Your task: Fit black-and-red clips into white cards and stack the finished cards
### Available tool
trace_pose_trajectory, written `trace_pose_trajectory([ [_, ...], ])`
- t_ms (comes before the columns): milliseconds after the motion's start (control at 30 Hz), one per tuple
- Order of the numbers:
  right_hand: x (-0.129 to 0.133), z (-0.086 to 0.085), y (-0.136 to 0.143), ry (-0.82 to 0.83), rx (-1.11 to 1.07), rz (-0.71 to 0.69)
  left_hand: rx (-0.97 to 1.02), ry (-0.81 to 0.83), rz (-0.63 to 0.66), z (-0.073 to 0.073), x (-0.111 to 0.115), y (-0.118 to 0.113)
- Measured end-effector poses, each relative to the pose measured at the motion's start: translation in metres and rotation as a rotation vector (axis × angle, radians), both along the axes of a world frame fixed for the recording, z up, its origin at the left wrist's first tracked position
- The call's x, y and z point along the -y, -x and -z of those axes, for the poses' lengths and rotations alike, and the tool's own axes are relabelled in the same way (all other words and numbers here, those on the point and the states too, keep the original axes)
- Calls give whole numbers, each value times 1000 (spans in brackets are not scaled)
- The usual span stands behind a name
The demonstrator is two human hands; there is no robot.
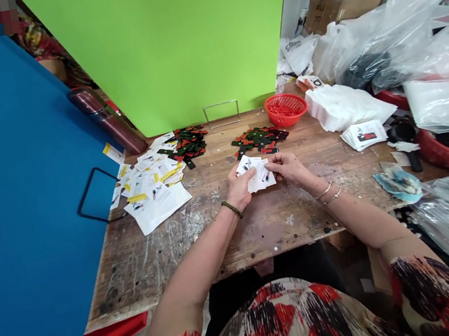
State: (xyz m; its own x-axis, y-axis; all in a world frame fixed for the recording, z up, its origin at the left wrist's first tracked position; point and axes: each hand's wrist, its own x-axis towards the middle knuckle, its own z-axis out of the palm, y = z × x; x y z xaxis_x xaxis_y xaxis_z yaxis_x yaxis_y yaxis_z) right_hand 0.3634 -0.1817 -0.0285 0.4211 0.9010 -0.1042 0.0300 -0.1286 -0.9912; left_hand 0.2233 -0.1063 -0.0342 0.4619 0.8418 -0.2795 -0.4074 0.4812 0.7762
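White cards in both our hands, front of table

We're holding a few small white cards (pixel 256 174), thin & flat, overlapping in a loose, uneven fan. Printed faces show small pics w/ dark, blue & reddish bits plus fine text, too small to read.

Cards sit btwn our hands, just above the near-middle part of the worn wooden table (pixel 261 225). Our L hand (pixel 240 185) has the L side: thumb on top, fingers curled behind, closed on them. Our R hand (pixel 289 168) pinches the R side, thumb & index nearly together, other fingers bent. We can't tell the exact no. of cards.

Just beyond the cards: R pile of black/red pieces (pixel 260 138); a L pile of black/red pieces (pixel 189 144) lies farther L. Red basket (pixel 299 114) w/ red bits inside is at the back, R of centre. Well L of our hands, a spread of yellow-marked cards (pixel 150 175), some on a white sheet (pixel 163 216). Off to the R: white card stack (pixel 364 134), blue-white cloth (pixel 399 186) near the table edge.
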Motion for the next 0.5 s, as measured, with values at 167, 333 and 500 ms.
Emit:
trace_pose_trajectory([
  [167,6,7,-17,45,115,158,-85,-11,-61,-2,-2,0],
  [333,18,7,-68,119,591,348,-144,-29,-55,-4,-8,-2],
  [500,35,3,-118,330,921,333,-157,-33,-19,-4,-12,-10],
])
